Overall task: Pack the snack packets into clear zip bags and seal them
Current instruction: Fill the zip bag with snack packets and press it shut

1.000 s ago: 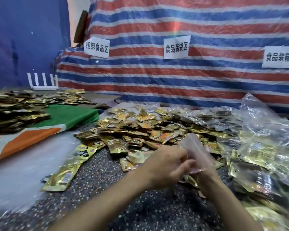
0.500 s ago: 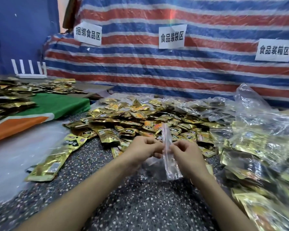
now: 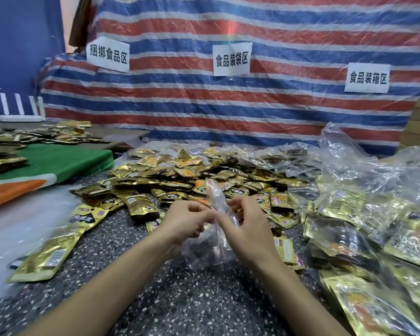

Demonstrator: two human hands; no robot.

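Centre frame, just above my forearms, my left hand (image 3: 188,220) and right hand (image 3: 246,226) both pinch the same clear zip bag (image 3: 215,238), fingers closed on its top edge, the bag hanging crumpled between them over the speckled table (image 3: 180,299). Right behind my knuckles lies the heap of gold snack packets (image 3: 180,175). Lower left, one long gold packet (image 3: 49,253) sits apart. Right side of the frame, filled clear bags (image 3: 374,226) pile up. Upper centre, a paper sign (image 3: 232,58) hangs on the striped tarp (image 3: 277,105).
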